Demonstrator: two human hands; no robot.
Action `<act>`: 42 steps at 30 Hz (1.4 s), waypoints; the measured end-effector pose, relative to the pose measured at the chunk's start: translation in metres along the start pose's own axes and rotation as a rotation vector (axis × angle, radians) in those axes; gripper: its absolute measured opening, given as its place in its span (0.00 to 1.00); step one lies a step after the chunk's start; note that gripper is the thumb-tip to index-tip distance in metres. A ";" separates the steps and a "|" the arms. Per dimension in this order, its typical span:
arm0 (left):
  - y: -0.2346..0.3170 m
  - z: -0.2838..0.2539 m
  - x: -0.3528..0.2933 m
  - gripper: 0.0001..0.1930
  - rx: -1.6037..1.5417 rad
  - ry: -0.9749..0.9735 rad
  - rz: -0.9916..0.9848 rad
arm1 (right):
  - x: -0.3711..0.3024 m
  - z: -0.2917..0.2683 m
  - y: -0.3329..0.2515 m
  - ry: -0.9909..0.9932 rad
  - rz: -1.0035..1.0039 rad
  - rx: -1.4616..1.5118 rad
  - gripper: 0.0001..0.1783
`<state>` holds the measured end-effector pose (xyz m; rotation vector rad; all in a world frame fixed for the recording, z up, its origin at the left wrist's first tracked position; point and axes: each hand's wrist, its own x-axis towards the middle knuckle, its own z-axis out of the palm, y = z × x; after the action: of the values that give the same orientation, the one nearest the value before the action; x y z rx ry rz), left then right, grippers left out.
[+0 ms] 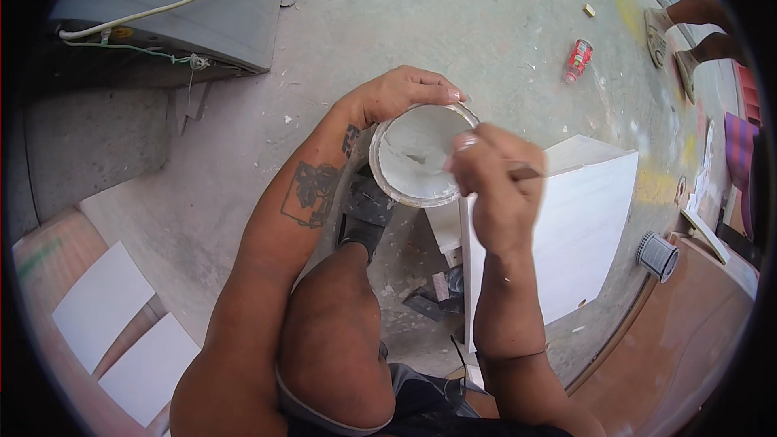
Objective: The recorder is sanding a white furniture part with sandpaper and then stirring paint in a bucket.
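A round tub (380, 163) of thick white paste is in front of me, its rim smeared with dried paste. My left hand (413, 91) curls round the far side of the tub, its fingertips at the rim. Over the tub's right edge, my right hand (500, 182) is closed in a fist and slightly smeared by motion. A thin tool (526, 171) pokes out of that fist on the right. Its working end is hidden, so I cannot tell its kind. A dent marks the middle of the paste.
A white panelled box (558, 226) stands right of my forearm. Beyond lie a red-labelled bottle (578, 61) and a small yellow block (589, 10). A grey cabinet (186, 16) with a cable is far left, white boards (105, 307) near left. A paint can (656, 256) and another person's feet (672, 48) are right.
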<state>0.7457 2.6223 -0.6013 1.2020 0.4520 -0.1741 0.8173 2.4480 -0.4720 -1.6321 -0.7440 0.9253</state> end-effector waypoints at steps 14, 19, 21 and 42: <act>0.003 0.002 -0.004 0.22 0.072 0.024 0.010 | -0.013 -0.007 0.038 0.114 -0.094 0.192 0.24; 0.000 0.003 0.001 0.22 0.087 0.029 0.031 | 0.009 -0.007 0.030 0.160 -0.352 0.252 0.23; -0.005 -0.001 0.003 0.22 0.166 0.028 0.111 | 0.016 0.012 0.057 0.120 -0.178 0.230 0.19; -0.003 -0.003 0.003 0.22 0.090 0.018 0.034 | -0.013 -0.008 0.046 0.001 0.011 0.154 0.20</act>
<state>0.7468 2.6242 -0.6056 1.2999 0.4434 -0.1557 0.8181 2.4225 -0.5132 -1.5025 -0.6478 0.9656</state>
